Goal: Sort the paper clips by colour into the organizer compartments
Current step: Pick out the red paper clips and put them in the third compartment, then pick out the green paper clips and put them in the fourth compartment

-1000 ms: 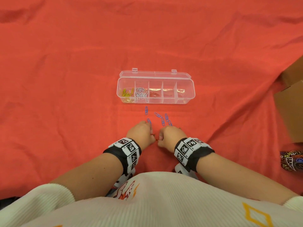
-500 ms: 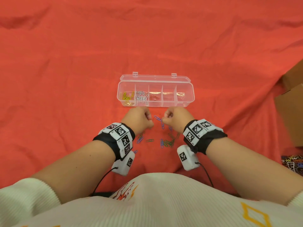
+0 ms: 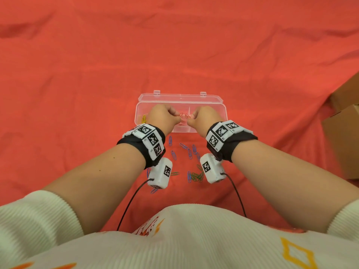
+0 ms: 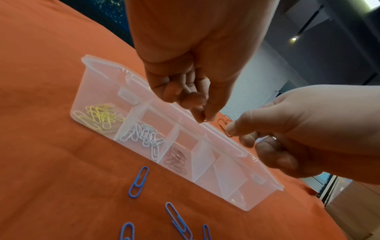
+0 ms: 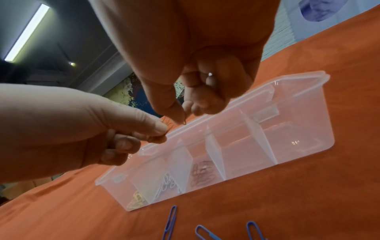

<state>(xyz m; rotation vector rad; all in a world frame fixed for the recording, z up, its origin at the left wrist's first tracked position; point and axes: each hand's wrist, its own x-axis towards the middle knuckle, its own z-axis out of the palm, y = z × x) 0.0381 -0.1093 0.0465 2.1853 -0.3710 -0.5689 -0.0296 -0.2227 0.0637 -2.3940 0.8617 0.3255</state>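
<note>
Release of the two red clips into the third compartment from the left is the step in hand, judged from both hands poised over it. Going left to right: the yellow clips (image 4: 98, 116) fill the leftmost compartment of the clear organizer (image 3: 223, 113), the white clips (image 4: 144, 138) the second, and the red clips already sorted (image 4: 177, 160) lie in the third; the two compartments to the right hold no clips that can be seen. The left hand (image 3: 165, 118) pinches a red clip (image 4: 205, 119) between thumb and forefinger, its other fingers curled under; the right hand (image 3: 202, 118) pinches a second red clip (image 4: 224, 125) the same way. Both clips hang above the organizer, close to each other near its middle, apart from the walls. To do the drop well, bring each pinch directly over the third compartment, lower it below the rim, and part thumb and forefinger one hand at a time, so that no clip bounces over a divider. Blue clips (image 3: 186, 149) lie loose on the red cloth (image 3: 77, 74) just in front of the organizer, between the wrists, with green clips (image 3: 196, 176) nearer the body.
</note>
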